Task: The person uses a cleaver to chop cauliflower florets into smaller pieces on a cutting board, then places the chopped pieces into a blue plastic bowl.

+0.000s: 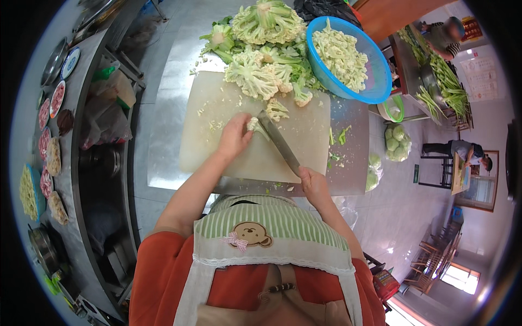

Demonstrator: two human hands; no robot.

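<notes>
My right hand grips the handle of a kitchen knife, its blade slanting up and left across a white cutting board. Close against the blade lies a small cauliflower floret. The fingertips of my left hand are at its left side; they seem to steady it. Just beyond the knife tip sits another floret. Larger cut cauliflower pieces rest on the board's far edge. Behind them is a big cauliflower head among green leaves. Crumbs are scattered over the board.
A blue plastic basket of cut florets stands at the table's far right. The metal table carries leaf scraps. Along the left runs a steel counter with plates of meat. Two people are farther off at right, near bagged green vegetables.
</notes>
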